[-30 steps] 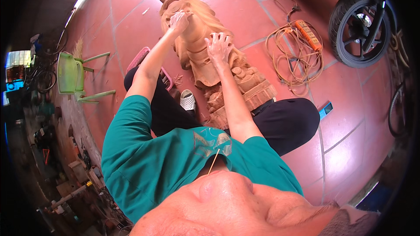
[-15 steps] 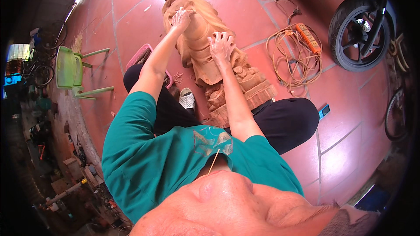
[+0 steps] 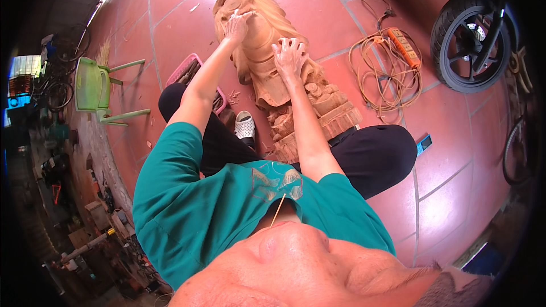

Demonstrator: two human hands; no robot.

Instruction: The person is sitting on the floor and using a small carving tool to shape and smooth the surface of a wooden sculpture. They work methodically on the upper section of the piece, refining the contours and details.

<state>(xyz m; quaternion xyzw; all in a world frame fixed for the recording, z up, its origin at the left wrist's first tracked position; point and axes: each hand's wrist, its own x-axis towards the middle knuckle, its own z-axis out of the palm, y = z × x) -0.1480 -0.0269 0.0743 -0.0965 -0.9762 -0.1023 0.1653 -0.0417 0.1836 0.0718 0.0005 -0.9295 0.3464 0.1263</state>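
Because the carved wooden statue (image 3: 259, 42), lying under the splayed, ungripping right hand (image 3: 290, 57) and the left hand (image 3: 235, 27), whose grip cannot be determined, is judged heavy, rigid and chip-prone, it is best held by the blocky base (image 3: 340, 118), nearer than either hand.
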